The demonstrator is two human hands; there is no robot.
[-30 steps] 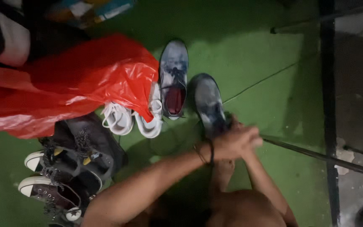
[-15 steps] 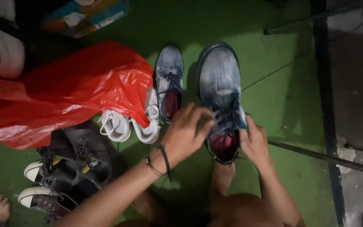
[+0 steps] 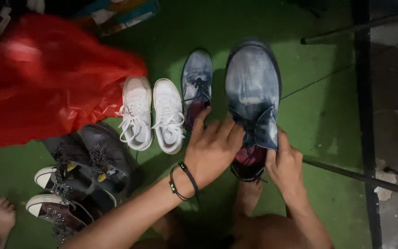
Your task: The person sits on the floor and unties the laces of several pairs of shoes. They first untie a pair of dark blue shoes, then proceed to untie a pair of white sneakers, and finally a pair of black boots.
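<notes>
both hands, left hand [image 3: 213,150] and right hand [image 3: 285,167], grip blue shoe [image 3: 253,87].

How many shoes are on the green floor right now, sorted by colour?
Faded blue-grey shoes: 2, one on the floor and one held by the left hand and right hand, shoe at
White sneakers: 2
Dark boots: 2
Dark sneakers with white toe caps: 2
Total: 8
</notes>
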